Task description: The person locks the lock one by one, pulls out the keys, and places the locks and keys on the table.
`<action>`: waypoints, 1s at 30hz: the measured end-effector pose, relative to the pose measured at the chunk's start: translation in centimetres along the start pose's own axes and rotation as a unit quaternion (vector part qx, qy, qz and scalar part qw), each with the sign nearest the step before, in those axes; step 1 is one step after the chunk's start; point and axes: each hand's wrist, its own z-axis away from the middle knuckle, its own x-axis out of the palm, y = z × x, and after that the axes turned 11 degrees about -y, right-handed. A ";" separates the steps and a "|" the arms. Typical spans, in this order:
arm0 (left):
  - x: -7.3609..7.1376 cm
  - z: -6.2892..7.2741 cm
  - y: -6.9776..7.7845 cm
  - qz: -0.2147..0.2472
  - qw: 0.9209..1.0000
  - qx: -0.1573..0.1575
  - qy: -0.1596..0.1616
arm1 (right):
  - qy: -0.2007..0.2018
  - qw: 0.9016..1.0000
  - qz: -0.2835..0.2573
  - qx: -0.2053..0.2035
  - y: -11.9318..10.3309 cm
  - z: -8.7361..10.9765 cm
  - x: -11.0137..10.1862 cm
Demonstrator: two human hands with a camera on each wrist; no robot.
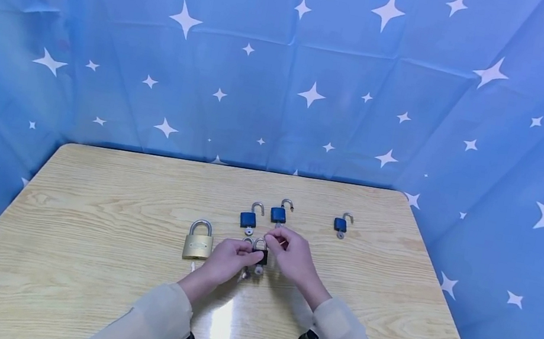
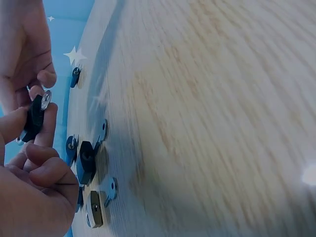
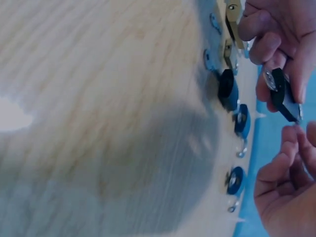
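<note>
My left hand (image 1: 226, 259) holds a black padlock (image 1: 264, 257) just above the table, thumb on its face and fingers behind. A key (image 2: 46, 99) sits in the underside of that padlock. My right hand (image 1: 294, 257) has its thumb and fingertips at the top of the steel shackle (image 1: 261, 242), pinching it. Whether the shackle is latched is too small to tell. Below the hands, another black padlock (image 3: 228, 90) lies on the table with a key (image 3: 208, 59) in it. A small brass padlock (image 3: 230, 53) lies beside it, mostly hidden by my left hand in the head view.
To the left lies a large brass padlock (image 1: 197, 247), its shackle down in the body. Behind the hands are two blue padlocks (image 1: 248, 219) with shackles swung open and keys in. A third open blue padlock (image 1: 340, 225) lies farther right. A star-patterned blue curtain (image 1: 287, 76) borders the wooden table (image 1: 108, 214).
</note>
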 end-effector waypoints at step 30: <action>1.0 -2.5 0.8 -0.002 0.998 -0.040 0.055 | 0.021 0.991 -0.107 0.074 3.1 2.5 1.2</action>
